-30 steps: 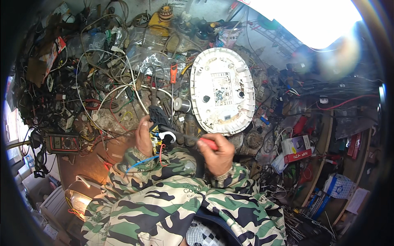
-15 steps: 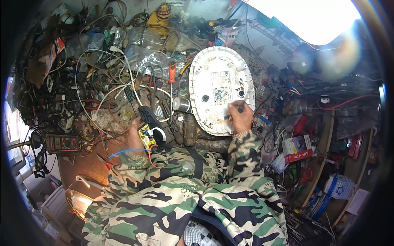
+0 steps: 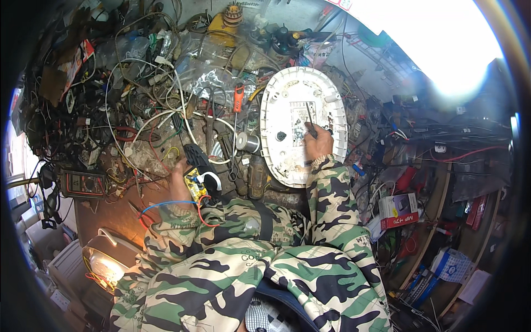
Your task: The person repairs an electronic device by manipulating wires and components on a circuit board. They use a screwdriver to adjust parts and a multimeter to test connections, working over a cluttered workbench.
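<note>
Nearest, the left hand (image 3: 178, 172) keeps the same grip on the black-and-yellow module (image 3: 200, 161) as half a second ago, just above the person's lap. A second ago the right hand (image 3: 318, 145) was close beside it with a red-handled tool; now the hands are well apart, the right one over the lower right part of the white oval shell (image 3: 264, 113), its fingers closed around a slim dark tool (image 3: 310, 114) that points away from the person (whether its tip touches the shell, I cannot tell).

The module has a black casing, a yellow board and a curved white piece (image 3: 213, 180); a blue wire (image 3: 171, 203) and a red wire (image 3: 201, 213) loop from its near end. The shell lies amid clutter on the table (image 3: 102, 213), stained inside, with a ribbed rim. Just left stands a wire spool (image 3: 247, 142); farther off lies an orange-red-handled screwdriver (image 3: 238, 99).
</note>
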Demonstrator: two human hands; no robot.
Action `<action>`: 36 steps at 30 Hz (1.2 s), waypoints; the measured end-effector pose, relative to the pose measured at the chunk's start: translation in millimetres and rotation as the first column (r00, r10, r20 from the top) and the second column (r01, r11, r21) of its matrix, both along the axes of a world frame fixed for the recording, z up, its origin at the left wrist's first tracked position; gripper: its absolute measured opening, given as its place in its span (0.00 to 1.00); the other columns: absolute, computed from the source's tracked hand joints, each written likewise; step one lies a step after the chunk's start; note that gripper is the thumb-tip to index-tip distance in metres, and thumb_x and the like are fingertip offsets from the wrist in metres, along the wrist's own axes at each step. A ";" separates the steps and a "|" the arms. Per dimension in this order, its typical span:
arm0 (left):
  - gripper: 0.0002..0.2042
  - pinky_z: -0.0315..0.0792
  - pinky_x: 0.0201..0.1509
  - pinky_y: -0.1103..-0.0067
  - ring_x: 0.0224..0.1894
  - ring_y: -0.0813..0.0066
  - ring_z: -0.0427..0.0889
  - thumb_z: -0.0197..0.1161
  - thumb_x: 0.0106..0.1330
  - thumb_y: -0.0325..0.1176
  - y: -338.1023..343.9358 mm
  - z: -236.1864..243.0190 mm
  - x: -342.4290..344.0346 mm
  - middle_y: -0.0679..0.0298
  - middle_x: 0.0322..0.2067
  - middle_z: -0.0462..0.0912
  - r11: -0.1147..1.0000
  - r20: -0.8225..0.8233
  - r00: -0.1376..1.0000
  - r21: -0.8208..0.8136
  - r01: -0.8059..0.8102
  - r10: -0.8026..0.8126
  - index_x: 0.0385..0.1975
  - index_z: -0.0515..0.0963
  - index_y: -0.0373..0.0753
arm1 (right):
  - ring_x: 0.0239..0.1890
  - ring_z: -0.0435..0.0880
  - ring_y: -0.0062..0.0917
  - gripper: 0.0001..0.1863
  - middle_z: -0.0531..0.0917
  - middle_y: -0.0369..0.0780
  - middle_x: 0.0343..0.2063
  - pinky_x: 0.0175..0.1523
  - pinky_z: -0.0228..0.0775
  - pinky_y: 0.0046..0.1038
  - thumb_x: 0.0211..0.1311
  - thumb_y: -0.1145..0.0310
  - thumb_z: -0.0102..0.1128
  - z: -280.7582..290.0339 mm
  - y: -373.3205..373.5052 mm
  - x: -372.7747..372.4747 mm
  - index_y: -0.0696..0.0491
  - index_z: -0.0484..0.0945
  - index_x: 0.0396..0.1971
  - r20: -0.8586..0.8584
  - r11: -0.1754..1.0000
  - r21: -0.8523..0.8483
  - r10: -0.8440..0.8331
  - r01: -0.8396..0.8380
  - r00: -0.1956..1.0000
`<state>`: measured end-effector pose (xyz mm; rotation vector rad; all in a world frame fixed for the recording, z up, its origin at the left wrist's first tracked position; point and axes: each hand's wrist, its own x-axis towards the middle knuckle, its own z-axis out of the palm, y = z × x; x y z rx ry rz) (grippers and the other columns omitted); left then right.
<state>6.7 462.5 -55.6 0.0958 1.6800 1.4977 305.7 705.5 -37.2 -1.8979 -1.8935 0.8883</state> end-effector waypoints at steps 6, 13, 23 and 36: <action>0.33 0.64 0.64 0.69 0.58 0.61 0.73 0.46 0.73 0.55 13.5 25.2 9.7 0.45 0.56 0.75 1.000 0.060 0.998 -0.027 -0.006 0.008 0.62 0.68 0.29 | 0.33 0.87 0.39 0.15 0.86 0.50 0.28 0.42 0.76 0.34 0.53 0.71 0.57 -9.5 -6.6 13.9 0.55 0.86 0.41 -0.054 0.989 -0.104 0.104 -0.109 0.993; 0.32 0.65 0.63 0.70 0.57 0.61 0.74 0.46 0.73 0.54 14.0 20.0 10.0 0.45 0.54 0.76 0.999 0.065 0.998 -0.042 -0.022 0.024 0.61 0.70 0.28 | 0.33 0.87 0.37 0.16 0.86 0.50 0.28 0.41 0.76 0.34 0.53 0.70 0.58 11.6 -7.8 9.4 0.53 0.86 0.42 0.013 0.994 -0.108 -0.022 0.023 1.000; 0.33 0.69 0.62 0.67 0.56 0.60 0.76 0.47 0.72 0.55 9.3 3.6 5.4 0.48 0.55 0.76 1.000 0.045 0.999 -0.005 -0.002 0.002 0.61 0.69 0.28 | 0.31 0.85 0.30 0.19 0.86 0.45 0.29 0.41 0.75 0.30 0.54 0.72 0.59 7.3 -10.8 11.7 0.56 0.83 0.48 -0.106 0.995 -0.056 -0.091 0.086 0.990; 0.25 0.79 0.45 0.71 0.39 0.66 0.85 0.43 0.74 0.51 -13.8 2.7 -11.3 0.59 0.41 0.84 0.949 0.461 0.881 0.220 -0.227 0.104 0.55 0.74 0.35 | 0.13 0.70 0.17 0.12 0.77 0.36 0.16 0.16 0.61 0.26 0.63 0.72 0.63 34.6 -33.0 17.8 0.61 0.80 0.44 -0.551 0.923 -0.262 -0.384 0.282 0.741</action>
